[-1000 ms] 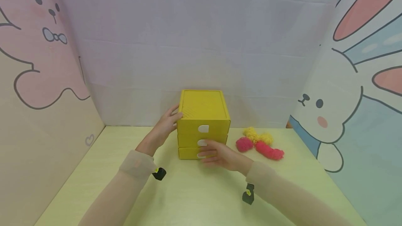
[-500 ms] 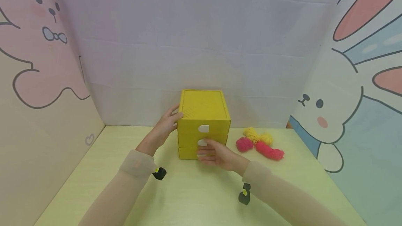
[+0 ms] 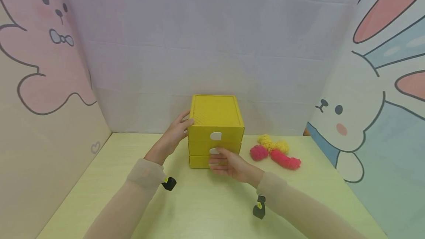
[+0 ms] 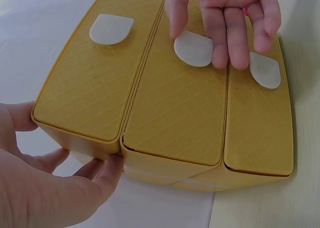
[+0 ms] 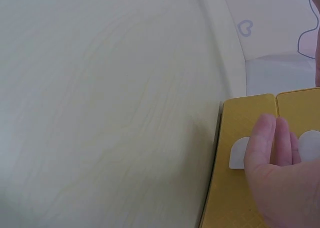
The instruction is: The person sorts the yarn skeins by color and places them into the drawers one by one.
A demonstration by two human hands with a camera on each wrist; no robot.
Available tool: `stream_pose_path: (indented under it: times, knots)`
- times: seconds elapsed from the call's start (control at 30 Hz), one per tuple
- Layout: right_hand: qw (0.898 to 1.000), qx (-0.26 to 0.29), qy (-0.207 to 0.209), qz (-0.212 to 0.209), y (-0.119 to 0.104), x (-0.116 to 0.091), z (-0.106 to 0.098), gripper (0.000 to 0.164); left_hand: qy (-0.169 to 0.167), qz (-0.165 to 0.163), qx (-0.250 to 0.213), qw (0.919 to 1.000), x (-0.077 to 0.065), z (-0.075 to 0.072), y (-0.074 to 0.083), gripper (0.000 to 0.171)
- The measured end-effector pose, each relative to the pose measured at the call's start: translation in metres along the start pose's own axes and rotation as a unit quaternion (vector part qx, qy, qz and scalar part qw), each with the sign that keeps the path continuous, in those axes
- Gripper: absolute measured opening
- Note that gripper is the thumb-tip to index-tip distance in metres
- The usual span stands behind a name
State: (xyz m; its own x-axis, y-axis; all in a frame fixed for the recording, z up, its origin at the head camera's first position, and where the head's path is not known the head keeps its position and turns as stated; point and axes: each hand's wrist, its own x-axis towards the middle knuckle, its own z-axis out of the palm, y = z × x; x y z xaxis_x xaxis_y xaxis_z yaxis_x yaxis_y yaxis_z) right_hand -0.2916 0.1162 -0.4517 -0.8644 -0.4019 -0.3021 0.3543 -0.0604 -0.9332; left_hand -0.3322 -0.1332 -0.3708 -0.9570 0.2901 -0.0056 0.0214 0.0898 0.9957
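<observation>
A yellow three-drawer box (image 3: 217, 111) with white tab handles stands at the back middle of the table. My left hand (image 3: 171, 135) rests against its left side, thumb at the upper front corner, and the left wrist view shows the fingers along the side wall. At the drawer fronts, my right hand (image 3: 234, 164) pinches the middle drawer's handle (image 4: 194, 49) between thumb and index finger. Its other fingers (image 4: 237, 43) extend down toward the bottom drawer's handle (image 4: 265, 70). The top drawer's handle (image 4: 111, 29) is untouched. All the drawers look closed.
Right of the box lie a yellow yarn skein (image 3: 273, 144), a dark pink yarn ball (image 3: 259, 152) and a pinkish-red yarn bundle (image 3: 285, 159). A white cloth wall (image 3: 212, 47) stands behind, with cartoon-printed panels at both sides of the pale table (image 3: 199, 209).
My right hand has shifted slightly left and its thumb has come onto the middle drawer's handle, then stayed there. The left hand and the box have kept their places.
</observation>
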Motion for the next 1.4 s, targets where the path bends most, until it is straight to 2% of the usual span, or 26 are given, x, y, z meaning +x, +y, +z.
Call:
stream_pose_path:
  times: [0.9, 1.4]
  knots:
    - [0.998, -0.024, -0.052, -0.003, 0.013, -0.027, 0.001, 0.064, -0.003, -0.006, 0.003, 1.0, 0.002, -0.001, 0.001, 0.069]
    - [0.998, -0.026, -0.057, 0.009, 0.019, -0.05, 0.005, 0.066, -0.003, -0.01, 0.003, 0.9999, 0.002, 0.0, 0.001, 0.068]
